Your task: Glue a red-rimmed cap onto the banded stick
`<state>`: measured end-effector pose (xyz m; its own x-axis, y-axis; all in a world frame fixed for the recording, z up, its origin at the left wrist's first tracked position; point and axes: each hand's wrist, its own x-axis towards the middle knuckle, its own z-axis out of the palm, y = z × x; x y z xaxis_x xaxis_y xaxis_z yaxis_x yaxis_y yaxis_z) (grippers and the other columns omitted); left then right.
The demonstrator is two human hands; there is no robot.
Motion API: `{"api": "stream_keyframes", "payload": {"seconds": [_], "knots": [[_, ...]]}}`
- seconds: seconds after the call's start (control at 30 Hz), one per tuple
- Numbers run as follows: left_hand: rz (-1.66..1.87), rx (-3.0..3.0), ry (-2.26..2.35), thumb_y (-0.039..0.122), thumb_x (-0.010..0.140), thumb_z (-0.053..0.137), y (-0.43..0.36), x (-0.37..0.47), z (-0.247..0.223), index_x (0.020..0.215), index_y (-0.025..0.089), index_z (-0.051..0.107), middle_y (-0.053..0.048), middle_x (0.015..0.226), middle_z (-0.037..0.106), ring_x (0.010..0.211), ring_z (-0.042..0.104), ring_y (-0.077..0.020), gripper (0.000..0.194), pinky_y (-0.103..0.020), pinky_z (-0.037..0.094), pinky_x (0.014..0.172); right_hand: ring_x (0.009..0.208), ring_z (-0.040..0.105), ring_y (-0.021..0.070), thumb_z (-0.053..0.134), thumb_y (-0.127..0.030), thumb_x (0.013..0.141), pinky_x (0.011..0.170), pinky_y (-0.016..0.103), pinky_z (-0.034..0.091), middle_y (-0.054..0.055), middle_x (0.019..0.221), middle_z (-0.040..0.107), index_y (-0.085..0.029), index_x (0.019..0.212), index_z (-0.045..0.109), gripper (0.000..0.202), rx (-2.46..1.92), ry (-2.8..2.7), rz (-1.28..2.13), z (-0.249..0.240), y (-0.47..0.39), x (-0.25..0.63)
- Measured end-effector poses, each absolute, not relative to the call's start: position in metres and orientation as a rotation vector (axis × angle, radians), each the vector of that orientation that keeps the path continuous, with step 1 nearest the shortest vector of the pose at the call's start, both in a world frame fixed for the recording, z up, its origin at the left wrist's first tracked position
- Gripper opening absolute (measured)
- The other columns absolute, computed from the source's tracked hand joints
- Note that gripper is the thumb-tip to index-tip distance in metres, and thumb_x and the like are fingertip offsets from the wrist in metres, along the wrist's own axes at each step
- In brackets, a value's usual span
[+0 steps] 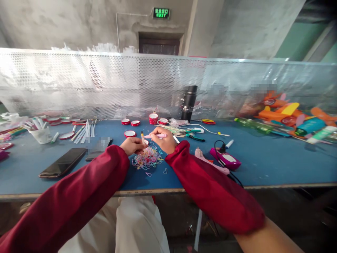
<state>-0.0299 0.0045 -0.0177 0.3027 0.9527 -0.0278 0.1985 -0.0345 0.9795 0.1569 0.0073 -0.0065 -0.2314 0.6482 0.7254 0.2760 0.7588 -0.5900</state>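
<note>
Both hands meet just above the heap of small, coloured, soft rubber loops (147, 159) on the blue desk (263, 161), the right hand (164, 140) clamped round a slim pink pen-like stick (156, 136), the left hand (134, 144) pinching what looks like one light, stretchy loop, best taken by fingertips

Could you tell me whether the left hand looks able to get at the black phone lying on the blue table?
Probably yes: the black phone lies face up beside the left hand, with only bare blue table between, though that hand is pinching something small.

pink pen (158, 136) lying level above a loose heap of pastel rubber bands (147, 159); blue table
</note>
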Motion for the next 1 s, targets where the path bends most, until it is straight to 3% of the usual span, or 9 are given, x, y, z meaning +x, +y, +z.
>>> {"api": "stream_keyframes", "payload": {"seconds": [1.0], "knots": [[0.872,1.497,1.127,0.028,0.063,0.081,0.0038,-0.0297,-0.0164,0.069,0.012,0.066,-0.001,0.057,0.062,0.052,0.06,-0.0101,0.022,-0.021,0.044,0.051,0.067,0.058,0.0147,0.056,-0.026,0.081,0.061,0.027,0.043,0.0,0.073,0.065,-0.019,0.075,0.064,0.011,-0.707,-1.84,0.41,-0.0064,0.0075,0.1577]]}}
